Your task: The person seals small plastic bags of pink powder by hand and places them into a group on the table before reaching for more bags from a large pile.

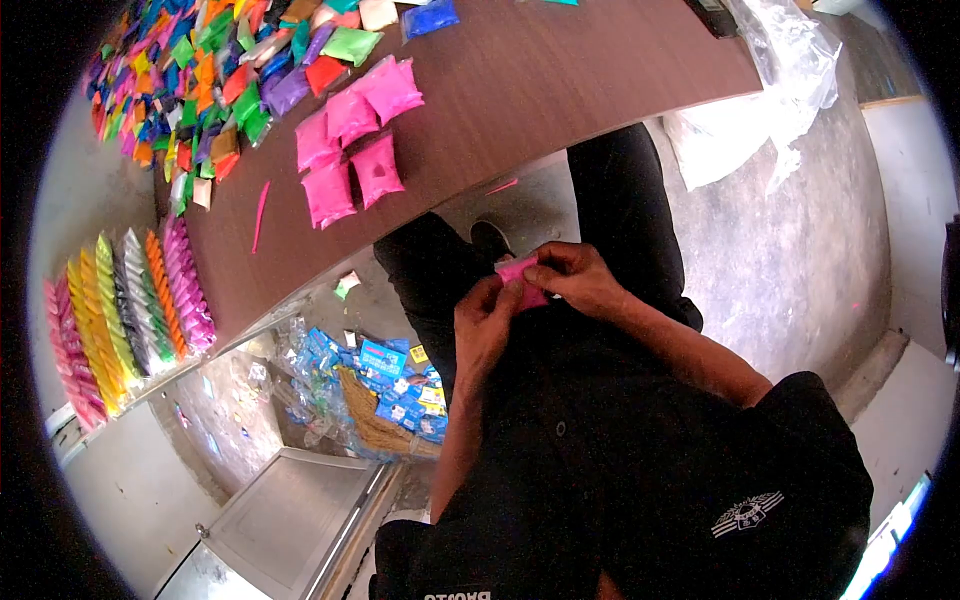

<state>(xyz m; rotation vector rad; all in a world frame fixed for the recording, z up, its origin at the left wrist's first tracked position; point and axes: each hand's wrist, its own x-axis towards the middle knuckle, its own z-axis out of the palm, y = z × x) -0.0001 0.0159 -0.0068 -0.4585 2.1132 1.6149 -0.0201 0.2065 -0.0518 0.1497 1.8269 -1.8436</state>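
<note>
Above my lap, a small pink packet [530,292] is pinched between both hands. My left hand [484,322] grips its left side with thumb and fingers together. On the packet's upper right edge, my right hand [580,279] closes its thumb and fingertips. Part of the packet is hidden behind the fingers. Several plump pink packets [351,115] lie grouped on the brown table [480,80], beyond my hands to the upper left. A thin pink strip [261,217] rests near them on the table.
Many colourful packets [215,100] are heaped at the table's far left. Long twisted packs [130,310] stand at the left edge. Below are blue wrappers [385,360] and a metal-framed panel [290,510]. Clear plastic [790,60] hangs at the right.
</note>
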